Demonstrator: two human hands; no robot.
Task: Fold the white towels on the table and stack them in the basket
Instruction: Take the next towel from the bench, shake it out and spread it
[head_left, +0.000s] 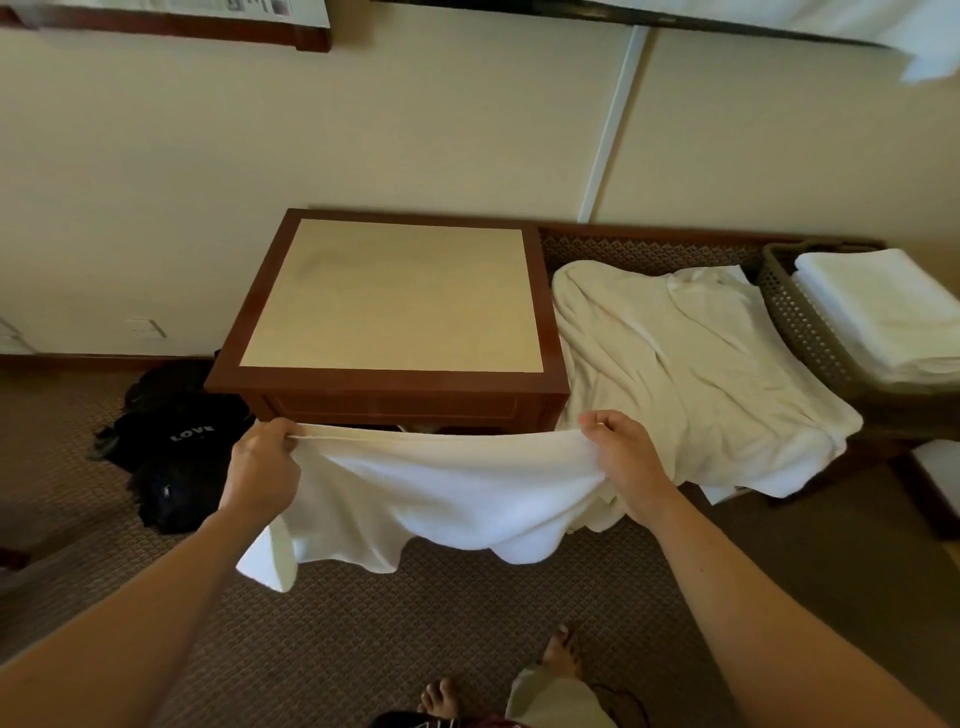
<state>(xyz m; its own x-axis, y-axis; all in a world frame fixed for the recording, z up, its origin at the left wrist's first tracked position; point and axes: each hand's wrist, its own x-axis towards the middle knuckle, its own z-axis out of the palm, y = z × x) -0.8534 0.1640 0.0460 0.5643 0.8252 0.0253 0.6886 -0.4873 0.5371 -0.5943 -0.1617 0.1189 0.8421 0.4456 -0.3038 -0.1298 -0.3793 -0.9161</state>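
Head view, towel (441, 493) hides table's (400, 291) underside

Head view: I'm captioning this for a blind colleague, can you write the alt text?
A person's left hand and right hand each pinch the top edge of a white towel, holding it stretched in front of a wooden table. More unfolded towels lie beside it, and folded towels fill a basket at right.

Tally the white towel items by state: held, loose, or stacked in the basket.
Held towel, gripped by left hand and right hand: 1
Loose towel heap beside the table: 1 (the number of towels in it is unclear)
Folded stack in basket: 1
Total: 3
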